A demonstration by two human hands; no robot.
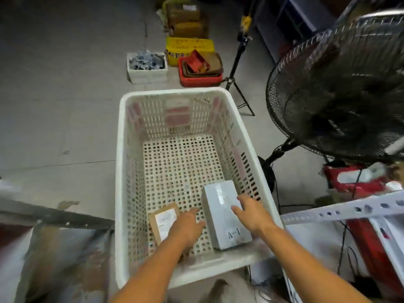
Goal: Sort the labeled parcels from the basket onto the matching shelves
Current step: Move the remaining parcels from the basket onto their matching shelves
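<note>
A: What is in the white plastic basket (122, 171) on the concrete floor?

B: Two parcels, both at its near end. The larger is a long grey box (220, 206) lying flat against the right wall. The smaller is a flat brown parcel (162, 219) with a white label, just to the left of the box.

A: And the hands?

B: Both reach into the basket, fingers straight, gripping nothing. The right hand (251, 213) rests spread on the right edge of the grey box. The left hand (185, 226) is over the brown parcel, its fingertips close to the left side of the box; whether they touch it is unclear.

A: What crowds the scene?

B: A big black floor fan (338, 95) stands close at the right, a white perforated rail (349, 209) below it. Beyond the basket are a black tripod (238, 68), a red crate (200, 78), a yellow box (188, 45) and a white foam box (147, 71).

A: Any writing?

B: "A-1" on the near end of the grey box. The brown parcel's label and the yellow box's print are too blurred to read.
</note>
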